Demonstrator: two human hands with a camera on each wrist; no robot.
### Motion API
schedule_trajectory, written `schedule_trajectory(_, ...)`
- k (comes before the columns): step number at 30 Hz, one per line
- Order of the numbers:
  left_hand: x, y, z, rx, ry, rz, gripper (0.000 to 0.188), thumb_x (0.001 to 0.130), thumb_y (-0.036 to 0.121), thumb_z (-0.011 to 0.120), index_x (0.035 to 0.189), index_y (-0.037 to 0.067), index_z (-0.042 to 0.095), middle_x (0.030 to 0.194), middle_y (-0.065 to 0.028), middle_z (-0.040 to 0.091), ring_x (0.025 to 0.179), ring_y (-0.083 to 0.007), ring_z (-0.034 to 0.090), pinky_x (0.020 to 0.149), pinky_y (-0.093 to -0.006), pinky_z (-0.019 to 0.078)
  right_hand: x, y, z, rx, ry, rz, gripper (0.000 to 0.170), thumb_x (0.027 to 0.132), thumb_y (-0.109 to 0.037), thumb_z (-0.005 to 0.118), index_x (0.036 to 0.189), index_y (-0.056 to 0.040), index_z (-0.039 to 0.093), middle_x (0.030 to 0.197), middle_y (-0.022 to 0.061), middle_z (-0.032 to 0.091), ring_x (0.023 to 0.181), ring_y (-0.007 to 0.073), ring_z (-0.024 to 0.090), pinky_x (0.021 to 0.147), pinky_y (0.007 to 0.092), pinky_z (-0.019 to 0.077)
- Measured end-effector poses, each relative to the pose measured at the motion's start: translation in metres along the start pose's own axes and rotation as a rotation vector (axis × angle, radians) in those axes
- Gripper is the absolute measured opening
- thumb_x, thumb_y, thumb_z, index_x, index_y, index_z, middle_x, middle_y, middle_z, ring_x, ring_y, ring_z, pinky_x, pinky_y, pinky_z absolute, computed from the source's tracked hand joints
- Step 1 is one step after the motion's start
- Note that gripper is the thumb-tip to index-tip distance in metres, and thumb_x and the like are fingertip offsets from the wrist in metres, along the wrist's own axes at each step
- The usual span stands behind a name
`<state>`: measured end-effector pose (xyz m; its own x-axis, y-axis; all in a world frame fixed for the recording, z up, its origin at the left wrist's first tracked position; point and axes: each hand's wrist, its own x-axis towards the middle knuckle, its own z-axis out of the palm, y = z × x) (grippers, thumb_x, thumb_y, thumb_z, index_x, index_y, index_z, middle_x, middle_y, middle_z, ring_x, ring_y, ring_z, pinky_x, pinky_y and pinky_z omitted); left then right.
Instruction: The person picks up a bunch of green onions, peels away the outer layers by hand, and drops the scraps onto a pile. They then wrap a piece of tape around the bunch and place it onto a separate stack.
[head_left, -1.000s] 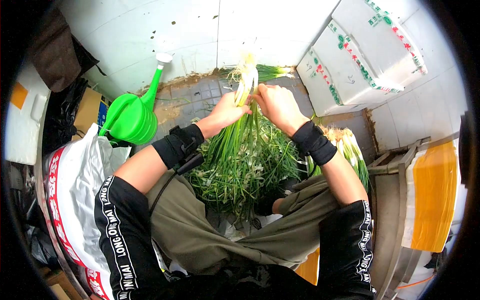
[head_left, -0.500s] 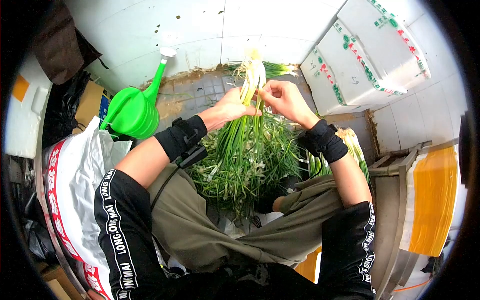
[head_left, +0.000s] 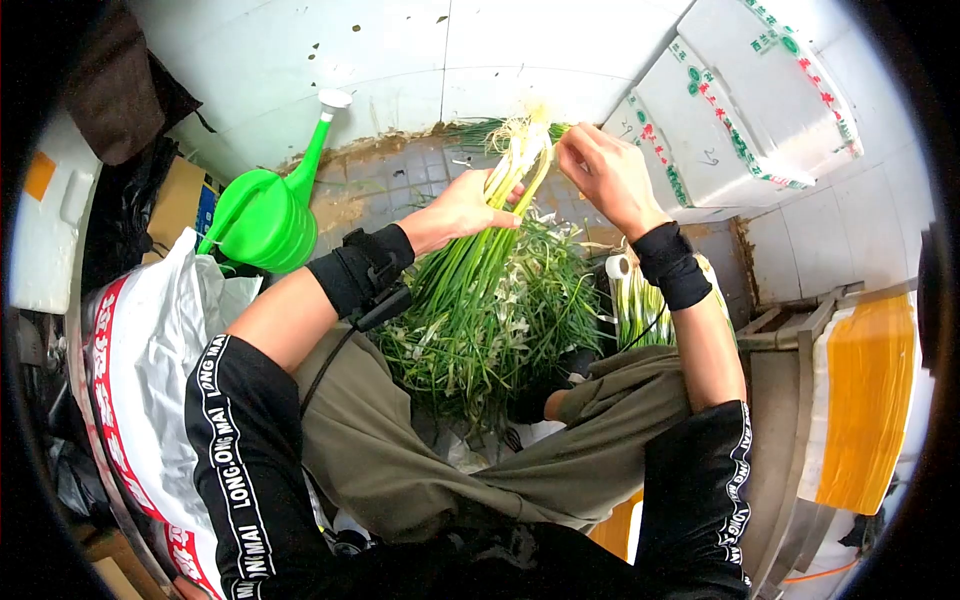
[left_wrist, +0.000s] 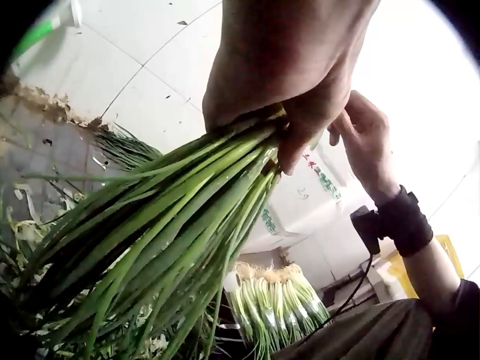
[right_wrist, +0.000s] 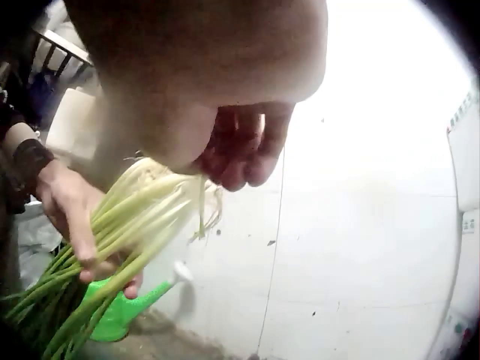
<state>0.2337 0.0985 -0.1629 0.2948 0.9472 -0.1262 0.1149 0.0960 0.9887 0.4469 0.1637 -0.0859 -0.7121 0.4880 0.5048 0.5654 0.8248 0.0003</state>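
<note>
My left hand (head_left: 462,208) grips a bunch of scallions (head_left: 465,262) round its pale stems, white roots upward and green leaves hanging down. In the left wrist view the leaves (left_wrist: 165,210) fan out below that hand. Beside the root end is my right hand (head_left: 612,175), its fingers curled. A thin scallion strip (right_wrist: 201,210) hangs at its fingertips in the right wrist view; the thumb tip is hidden there. Beneath the bunch a heap of loose scallion leaves (head_left: 500,340) covers the floor between the legs.
Tied scallions (left_wrist: 274,300) stand by the right knee, and more scallions (left_wrist: 127,150) lie along the wall. A green watering can (head_left: 265,220) stands at left, above a white sack (head_left: 190,320). White foam boxes (head_left: 690,130) are stacked at back right. A metal frame (head_left: 785,400) stands at right.
My right hand has moved from the stems up and right, to beside the roots. The bunch in my left hand now tilts with its roots toward the right.
</note>
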Motion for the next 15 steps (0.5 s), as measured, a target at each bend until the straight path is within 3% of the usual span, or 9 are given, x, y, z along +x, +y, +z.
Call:
schedule_trajectory(1,0.001,0.0,-0.001,-0.003,0.0,0.0,0.039,0.077,0.004,0.079,0.112,0.002,0.063,0.103,-0.0014,0.064,0.095,-0.0119,0.059,0.088,-0.0282,0.0481,-0.001,-0.005,-0.003,0.037,-0.054,0.093,0.01,0.091,-0.015,0.062,0.094,-0.006,0.06,0.086,0.0103,0.066,0.075,0.0296,0.066,0.065,0.0383,0.0527)
schedule_trajectory(4,0.001,-0.001,-0.001,-0.01,-0.015,-0.012,0.039,0.076,0.005,0.079,0.111,0.002,0.064,0.104,-0.0018,0.065,0.096,-0.0117,0.059,0.089,-0.0284,0.0481,-0.004,-0.01,0.006,0.143,0.026,0.163,0.013,0.091,-0.017,0.061,0.095,-0.0054,0.058,0.087,0.0105,0.065,0.075,0.0288,0.066,0.065,0.0385,0.0526)
schedule_trajectory(8,0.003,-0.007,-0.002,0.051,0.015,-0.027,0.034,0.076,0.007,0.081,0.104,0.003,0.062,0.098,-0.0013,0.064,0.095,-0.0112,0.06,0.086,-0.0283,0.0488,-0.007,-0.022,0.009,0.191,0.055,0.071,0.018,0.091,-0.021,0.063,0.098,-0.0053,0.056,0.088,0.0106,0.063,0.079,0.0297,0.065,0.067,0.0389,0.0524)
schedule_trajectory(12,0.003,-0.002,0.004,0.037,-0.014,-0.007,0.026,0.08,0.008,0.079,0.097,0.002,0.06,0.092,-0.0014,0.064,0.082,-0.0113,0.062,0.077,-0.0283,0.0519,-0.006,-0.02,0.016,0.034,-0.094,0.065,0.021,0.09,-0.024,0.065,0.095,-0.0053,0.055,0.085,0.0098,0.062,0.082,0.03,0.064,0.07,0.0394,0.0513)
schedule_trajectory(15,0.004,-0.01,0.009,-0.087,-0.016,0.011,0.022,0.084,0.007,0.075,0.099,0.001,0.062,0.09,-0.0024,0.065,0.075,-0.0111,0.063,0.072,-0.0289,0.0533,-0.001,-0.021,0.013,0.084,-0.075,0.04,0.013,0.087,-0.014,0.066,0.087,-0.0046,0.056,0.08,0.0108,0.062,0.076,0.0314,0.063,0.066,0.0394,0.0511)
